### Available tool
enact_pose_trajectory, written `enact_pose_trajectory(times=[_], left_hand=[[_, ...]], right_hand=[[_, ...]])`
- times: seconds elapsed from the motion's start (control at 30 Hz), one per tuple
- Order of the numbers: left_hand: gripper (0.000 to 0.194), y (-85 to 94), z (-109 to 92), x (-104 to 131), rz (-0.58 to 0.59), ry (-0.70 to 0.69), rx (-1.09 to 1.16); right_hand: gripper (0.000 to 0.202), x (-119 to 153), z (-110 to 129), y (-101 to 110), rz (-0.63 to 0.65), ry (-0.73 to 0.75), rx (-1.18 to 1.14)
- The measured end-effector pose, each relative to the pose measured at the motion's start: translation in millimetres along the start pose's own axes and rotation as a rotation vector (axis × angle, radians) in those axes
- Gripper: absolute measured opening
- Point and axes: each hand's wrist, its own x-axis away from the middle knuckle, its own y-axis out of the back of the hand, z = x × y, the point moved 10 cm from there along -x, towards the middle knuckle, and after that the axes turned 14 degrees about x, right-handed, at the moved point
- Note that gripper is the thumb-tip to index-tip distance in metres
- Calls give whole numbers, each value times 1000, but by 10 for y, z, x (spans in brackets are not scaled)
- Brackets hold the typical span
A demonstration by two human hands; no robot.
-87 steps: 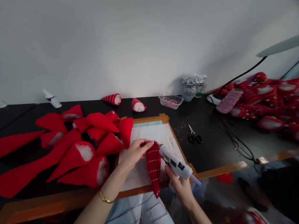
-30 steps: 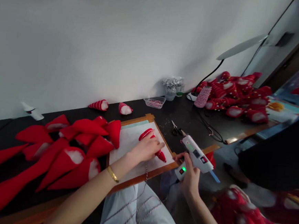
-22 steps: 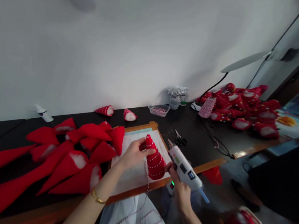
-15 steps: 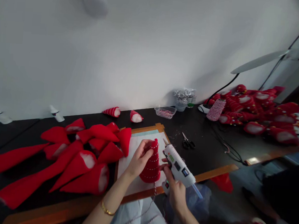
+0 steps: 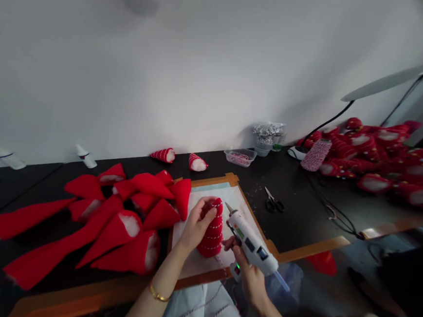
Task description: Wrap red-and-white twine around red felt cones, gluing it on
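My left hand (image 5: 196,225) grips a red felt cone (image 5: 213,234) near its tip, holding it upright over a white sheet (image 5: 184,265). Red-and-white twine winds round the cone in spaced rows. A loose length of twine (image 5: 219,261) leaves its base, and more twine lies across my lap. In my right hand (image 5: 250,274) is a white glue gun (image 5: 254,242), fingers wrapped round its handle. Its nozzle points up and left, close to the cone's tip but apart from it. A clear glue stick (image 5: 282,281) sticks out of its back end.
Plain red cones (image 5: 118,229) are heaped on the left. Two twine-wrapped cones (image 5: 163,154) lie by the wall. Scissors (image 5: 274,201), a plastic tray (image 5: 240,157), a twine spool (image 5: 316,155) and a lamp (image 5: 389,83) stand right. Behind the spool is a pile of decorated cones (image 5: 376,161).
The view has shifted slightly, so the table things sit further right. The cone has turned a little in my left hand, and the glue gun's nozzle has moved slightly away from it.
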Motion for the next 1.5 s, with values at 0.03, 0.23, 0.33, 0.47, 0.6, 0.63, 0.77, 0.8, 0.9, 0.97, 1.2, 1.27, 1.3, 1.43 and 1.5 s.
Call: enact_pose_trajectory(times=[0.03, 0.23, 0.33, 0.47, 0.6, 0.63, 0.77, 0.8, 0.9, 0.97, 1.2, 1.27, 1.3, 1.43, 1.5], left_hand=[[27, 19, -30, 5, -8, -18, -16], [14, 177, -194, 46, -111, -268, -203], [18, 269, -162, 56, -151, -316, -207], [20, 277, -187, 54, -115, -338, -273], [12, 189, -365, 60, -29, -408, -452], [12, 184, -397, 54, -18, -411, -477], [11, 242, -466, 20, -37, -400, -542], [10, 264, -481, 17, -54, -407, -554], [11, 328, -483, 13, -96, -410, -532], [12, 348, -449, 6, -99, -388, -505], [16, 368, -351, -18, -88, -300, -412], [17, 371, -335, -23, -87, -278, -394], [17, 371, -331, -23, -85, -270, -389], [19, 366, -326, -19, -77, -252, -367], [19, 365, -325, -16, -75, -247, -353]], right_hand=[[25, 8, -8, -29, 20, -9, 1], [32, -14, -154, -197, 74, -92, -26], [29, -45, -143, -284, 98, -84, -77], [28, -63, -112, -352, 116, -89, -126], [29, -65, -152, -397, 137, -115, -138], [30, -66, -174, -397, 128, -125, -144], [32, -68, -246, -412, 109, -148, -143], [32, -71, -257, -410, 103, -153, -138], [34, -85, -265, -430, 129, -176, -116], [35, -97, -239, -460, 172, -179, -98], [36, -154, -126, -434, 166, -137, -25], [36, -161, -126, -428, 168, -127, -9], [36, -163, -130, -428, 174, -123, -3], [36, -165, -165, -420, 184, -113, 8], [35, -167, -173, -417, 183, -109, 8]])
